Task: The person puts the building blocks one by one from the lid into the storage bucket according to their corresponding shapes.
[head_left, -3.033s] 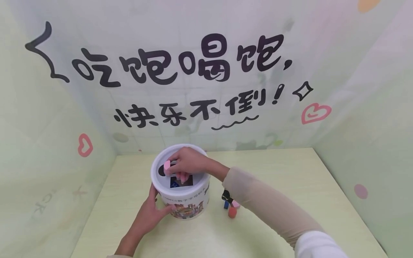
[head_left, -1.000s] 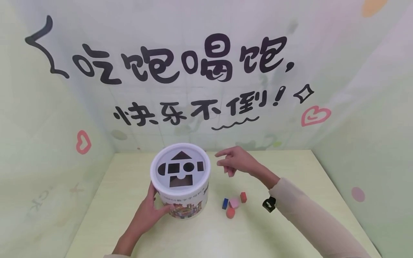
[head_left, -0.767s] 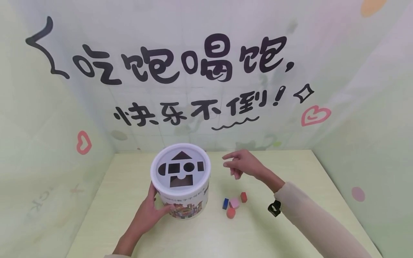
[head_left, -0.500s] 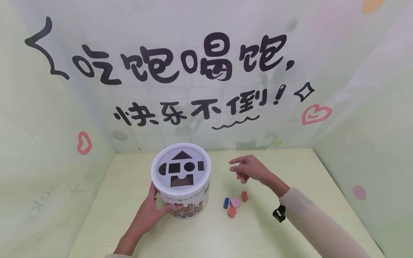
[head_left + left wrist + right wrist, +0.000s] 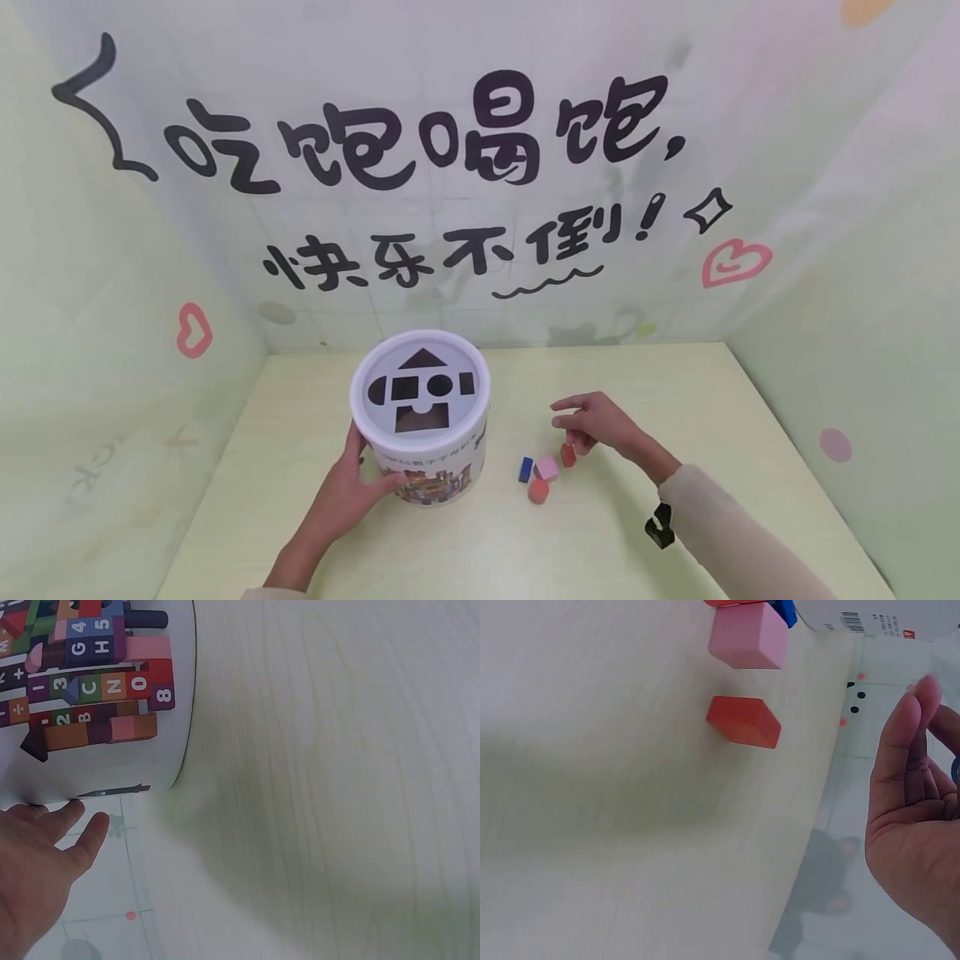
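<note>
The right hand [image 5: 596,422] hung just above the red rectangular block [image 5: 744,721], fingers loosely bent, slightly parted and empty.
Nearest, the left hand [image 5: 348,495] spread straightish fingers on the sorter bucket [image 5: 431,461] at its eight o'clock. At its four o'clock lay an orange-red round block [image 5: 538,492], blue block [image 5: 527,469] and pink block [image 5: 546,468], then the red one: probably light, stiff, smooth, best pinched across its sides, neighbours crowding only eight o'clock. The bench [image 5: 750,458] gave room toward three; the wall [image 5: 450,323] closed off twelve.

Behind a light wood-grain table [image 5: 480,558], the pale back wall [image 5: 337,50] bears 2 rows of black lettering [image 5: 480,237].
</note>
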Motion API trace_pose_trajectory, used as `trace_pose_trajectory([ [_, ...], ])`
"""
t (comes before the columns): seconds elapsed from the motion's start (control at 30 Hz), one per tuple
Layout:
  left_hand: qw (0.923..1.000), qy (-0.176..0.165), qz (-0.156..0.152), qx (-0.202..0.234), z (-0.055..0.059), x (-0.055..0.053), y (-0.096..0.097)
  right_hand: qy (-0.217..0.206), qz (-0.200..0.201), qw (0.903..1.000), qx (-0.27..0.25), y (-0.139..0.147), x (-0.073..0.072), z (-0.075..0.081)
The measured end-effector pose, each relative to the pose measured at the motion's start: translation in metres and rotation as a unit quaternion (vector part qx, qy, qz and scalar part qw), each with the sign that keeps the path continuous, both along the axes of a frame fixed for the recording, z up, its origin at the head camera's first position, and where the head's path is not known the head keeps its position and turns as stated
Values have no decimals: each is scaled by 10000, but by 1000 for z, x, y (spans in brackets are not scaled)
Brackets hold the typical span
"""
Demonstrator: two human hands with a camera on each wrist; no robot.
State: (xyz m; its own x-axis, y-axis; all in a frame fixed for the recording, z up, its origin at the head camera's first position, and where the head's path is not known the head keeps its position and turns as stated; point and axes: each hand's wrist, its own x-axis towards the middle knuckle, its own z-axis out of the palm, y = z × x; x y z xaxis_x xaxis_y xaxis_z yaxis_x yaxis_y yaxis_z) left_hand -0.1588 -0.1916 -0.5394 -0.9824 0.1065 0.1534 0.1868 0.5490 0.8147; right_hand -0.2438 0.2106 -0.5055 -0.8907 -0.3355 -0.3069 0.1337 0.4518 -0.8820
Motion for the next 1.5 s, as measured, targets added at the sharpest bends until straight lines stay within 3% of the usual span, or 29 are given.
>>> trace_pose_trajectory([
  [0.4, 9999, 115, -27, -17, -3, -2, 1, -325, -240, 9990, 178, 17, 16, -44],
  [0.77, 10000, 19, -53, 63, -2, -2, 0, -404, -172, 9988, 230, 20, 27, -65],
  [1.5, 9999, -9, -48, 165, -2, 0, 0, -291, -89, 9991, 283, 19, 27, -66],
])
